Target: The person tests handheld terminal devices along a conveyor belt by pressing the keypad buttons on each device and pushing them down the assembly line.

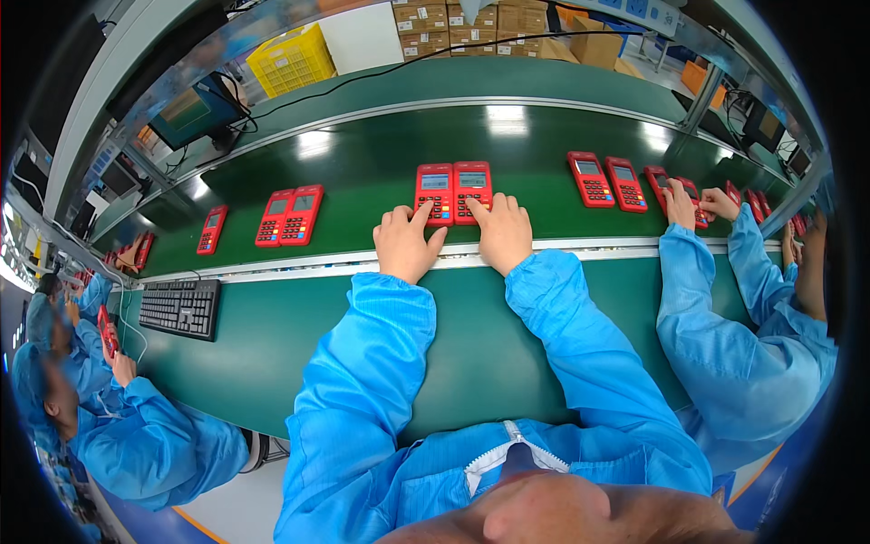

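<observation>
Two red card payment terminals stand side by side on the green belt ahead of me, their small screens lit: a left terminal [435, 184] and a right terminal [472, 181]. My left hand [406, 245] rests at the lower part of the left one, a finger on its keypad and the thumb spread away. On the right terminal's keys lies a fingertip of my right hand [505, 234], its other fingers extended beside the casing. Neither hand is wrapped around a terminal. Both wrists lie near the metal rail [467, 260] along the belt's near edge.
More red terminals lie along the belt: a pair [289, 216] and a single one [212, 229] leftward, another pair [608, 181] rightward. A co-worker's hands [680, 203] handle terminals at right. A black keyboard [180, 308] sits on the near bench; another co-worker [154, 444] is at left.
</observation>
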Action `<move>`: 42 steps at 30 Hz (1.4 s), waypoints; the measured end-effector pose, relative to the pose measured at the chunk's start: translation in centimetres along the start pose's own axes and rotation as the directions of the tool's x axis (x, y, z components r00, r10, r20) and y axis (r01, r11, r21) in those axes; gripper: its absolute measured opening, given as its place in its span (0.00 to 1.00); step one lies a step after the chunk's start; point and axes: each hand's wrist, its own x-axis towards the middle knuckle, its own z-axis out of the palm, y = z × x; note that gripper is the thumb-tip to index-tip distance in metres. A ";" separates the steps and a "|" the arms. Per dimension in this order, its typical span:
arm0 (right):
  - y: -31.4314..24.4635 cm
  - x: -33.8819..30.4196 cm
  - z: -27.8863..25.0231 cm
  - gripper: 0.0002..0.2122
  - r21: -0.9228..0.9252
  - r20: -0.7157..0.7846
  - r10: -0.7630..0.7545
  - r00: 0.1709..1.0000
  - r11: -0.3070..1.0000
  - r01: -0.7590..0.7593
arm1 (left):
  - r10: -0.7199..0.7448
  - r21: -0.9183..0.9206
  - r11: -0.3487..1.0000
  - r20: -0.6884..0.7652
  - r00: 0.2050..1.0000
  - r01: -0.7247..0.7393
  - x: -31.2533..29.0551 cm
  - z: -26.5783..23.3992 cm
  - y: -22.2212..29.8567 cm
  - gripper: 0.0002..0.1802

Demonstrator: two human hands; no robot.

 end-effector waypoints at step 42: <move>0.7 0.9 2.6 0.18 0.263 -0.027 -0.079 0.996 0.961 0.084 | 0.001 -0.057 0.998 0.009 1.000 -0.001 0.2 0.9 -3.6 0.21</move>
